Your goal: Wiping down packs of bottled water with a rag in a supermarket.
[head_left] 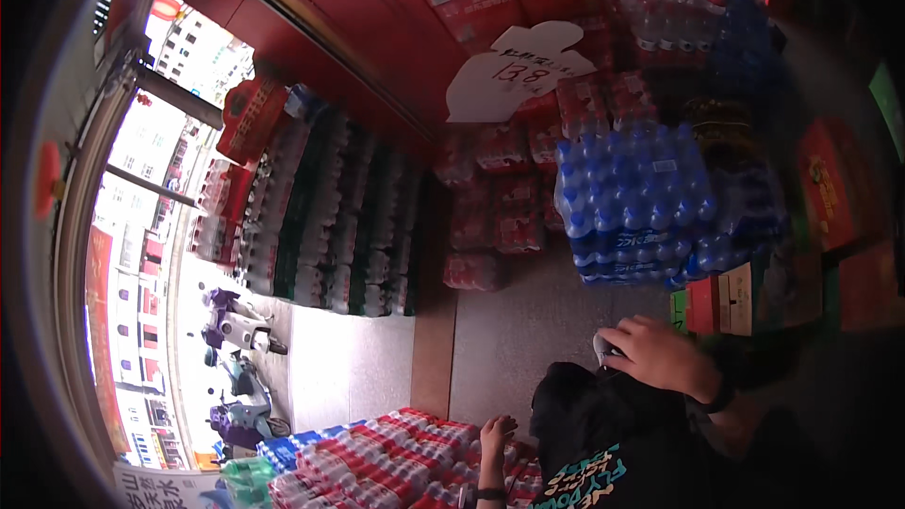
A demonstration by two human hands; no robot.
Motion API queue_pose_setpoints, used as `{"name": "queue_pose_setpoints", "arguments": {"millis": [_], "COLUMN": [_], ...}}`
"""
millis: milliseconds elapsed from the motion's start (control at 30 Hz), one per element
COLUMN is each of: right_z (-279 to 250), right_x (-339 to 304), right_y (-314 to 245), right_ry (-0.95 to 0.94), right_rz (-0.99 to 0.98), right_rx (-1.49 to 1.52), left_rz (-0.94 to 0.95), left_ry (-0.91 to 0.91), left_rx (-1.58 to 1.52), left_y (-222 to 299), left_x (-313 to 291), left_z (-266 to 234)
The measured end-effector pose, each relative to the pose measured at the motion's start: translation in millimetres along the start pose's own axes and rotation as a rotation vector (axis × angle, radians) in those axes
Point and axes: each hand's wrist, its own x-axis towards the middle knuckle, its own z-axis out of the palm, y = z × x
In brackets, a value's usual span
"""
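Note:
My right hand (660, 355) is raised in front of my black printed shirt (603, 443), its fingers closed around a small pale object (601, 347) of which only an edge shows. A dark band sits on that wrist. My left hand (497, 434) is lower down, fingers apart and resting on top of shrink-wrapped packs of red-capped bottles (396, 457). A dark wristband is on that wrist too.
A tall stack of blue-capped water bottle packs (632, 207) stands ahead, with red-labelled packs (490, 207) and dark bottle packs (330, 226) beside it. A white cut-out price card (518, 66) hangs above. Red cartons (726, 302) lie right. Scooters (236, 320) are parked outside the doorway.

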Motion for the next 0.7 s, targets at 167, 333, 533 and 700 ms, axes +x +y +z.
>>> {"name": "queue_pose_setpoints", "arguments": {"millis": [167,333,533,700], "right_z": [-14,45,39,23], "right_x": [30,50,89,127], "right_y": [33,79,29,-30], "right_ry": [0.217,0.188,0.303,0.497], "right_rz": [0.351,0.735,1.024,0.877], "right_rx": [0.042,-0.072,0.253,0.481], "left_rz": [-0.307,-0.237,0.111,0.185], "left_ry": [-0.166,-0.281,-0.656,-0.725], "left_rx": [0.009,0.174,0.248,0.609], "left_y": [21,109,271,422], "left_x": [153,288,311,298], "left_z": [-36,-60,6,46]}}
